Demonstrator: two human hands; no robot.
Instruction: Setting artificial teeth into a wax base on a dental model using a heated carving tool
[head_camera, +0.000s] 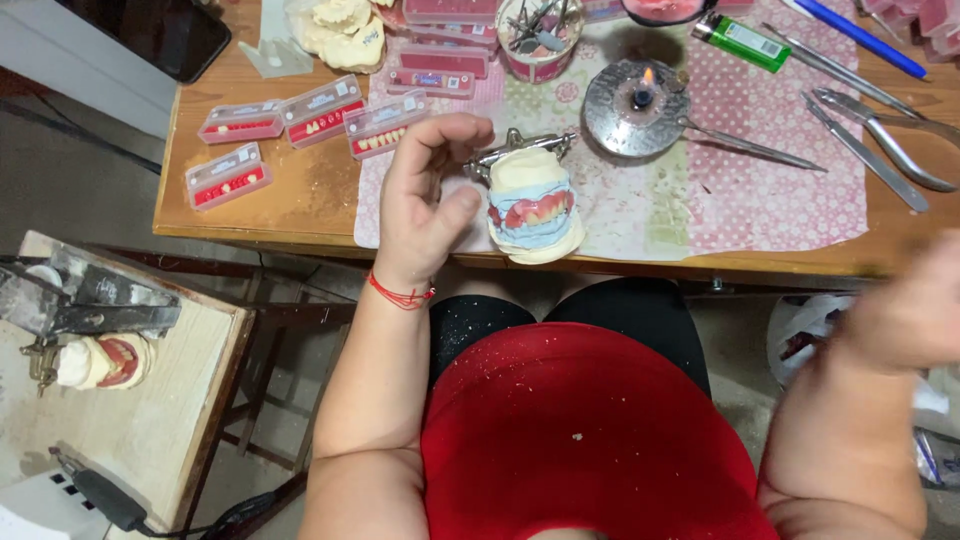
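Denture model on articulator (532, 205) at table's near edge (760, 268), overhanging slightly. L hand (425, 205) just at 9 o'clock, fingers curled, empty, not touching. R hand (915, 310) off-table at 4 o'clock, blurred; grip indeterminate. Lit burner (640, 95) at 1 o'clock; tooth cards (310, 125) at 10.

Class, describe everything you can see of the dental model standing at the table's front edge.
The dental model is a pale cream plaster cast mounted in a metal articulator frame whose bar shows behind its top. A bluish band wraps its middle, around pink wax gums set with a row of teeth. It stands upright on the patterned cloth at the table edge. The left hand hovers curled just beside it; contact cannot be told.
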